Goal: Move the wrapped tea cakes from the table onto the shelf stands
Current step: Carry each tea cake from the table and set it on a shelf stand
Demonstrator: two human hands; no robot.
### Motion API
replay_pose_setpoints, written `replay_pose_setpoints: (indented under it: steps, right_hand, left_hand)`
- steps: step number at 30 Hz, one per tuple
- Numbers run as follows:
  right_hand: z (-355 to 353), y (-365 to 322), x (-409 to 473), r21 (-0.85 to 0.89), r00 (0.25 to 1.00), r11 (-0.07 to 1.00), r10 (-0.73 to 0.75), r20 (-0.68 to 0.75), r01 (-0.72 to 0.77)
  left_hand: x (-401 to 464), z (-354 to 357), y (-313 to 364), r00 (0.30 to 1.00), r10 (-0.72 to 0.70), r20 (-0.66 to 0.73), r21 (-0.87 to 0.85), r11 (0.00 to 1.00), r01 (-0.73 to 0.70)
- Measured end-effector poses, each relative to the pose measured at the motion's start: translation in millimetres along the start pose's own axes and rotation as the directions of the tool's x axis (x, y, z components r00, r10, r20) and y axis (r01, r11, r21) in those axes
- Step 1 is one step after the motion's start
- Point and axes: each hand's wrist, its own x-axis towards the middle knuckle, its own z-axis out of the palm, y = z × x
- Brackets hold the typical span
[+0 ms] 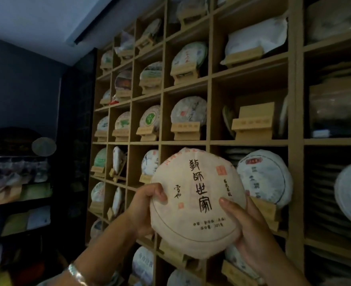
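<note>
A round tea cake (197,203) in cream paper with black calligraphy is held up in front of the wooden shelf wall (209,112). My left hand (143,207) grips its left edge, thumb on the face. My right hand (251,226) grips its lower right edge, thumb on the front and fingers behind. A bare wooden stand (253,120) sits in a cubby above and to the right. Another stand (170,250) shows just under the cake.
Most cubbies hold wrapped tea cakes on wooden stands, such as one (265,178) right behind the held cake. Flat stacks of cakes fill the far-right column (335,182). Dark shelving with packaged goods (17,182) stands at the left.
</note>
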Motion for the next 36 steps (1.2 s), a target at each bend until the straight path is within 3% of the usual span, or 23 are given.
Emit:
replay_pose_setpoints:
  steps: [7,11,17,24,30,32,36]
  right_hand:
    - [-21,-20,25,-0.081,0.992,0.997,0.0,-0.123,-0.01]
    - [-27,-27,39,-0.152,0.971,0.987,-0.084,-0.224,0.05]
    - [-28,-51,76,-0.273,0.883,0.946,-0.273,-0.38,0.175]
    - [-29,-117,138,-0.428,0.753,0.835,-0.52,-0.404,0.347]
    - [-28,-153,170,-0.552,0.696,0.746,-0.618,-0.365,0.373]
    - [-28,-161,176,-0.572,0.687,0.724,-0.639,-0.347,0.385]
    - [-32,-173,184,-0.596,0.668,0.696,-0.667,-0.329,0.401]
  left_hand:
    - [76,-15,-12,0.959,-0.026,0.283,-0.169,0.983,0.077]
    - [120,-27,-16,0.947,-0.028,0.321,-0.159,0.984,0.083]
    - [203,-56,9,0.994,-0.092,-0.06,0.056,0.994,0.095]
    - [289,-55,53,0.999,0.039,0.001,0.075,0.996,-0.039]
    - [339,-22,52,0.994,0.053,0.097,0.202,0.977,-0.072]
    - [353,-8,42,0.994,0.103,0.044,0.282,0.953,-0.111]
    - [381,5,31,0.952,0.235,-0.198,0.393,0.908,-0.142]
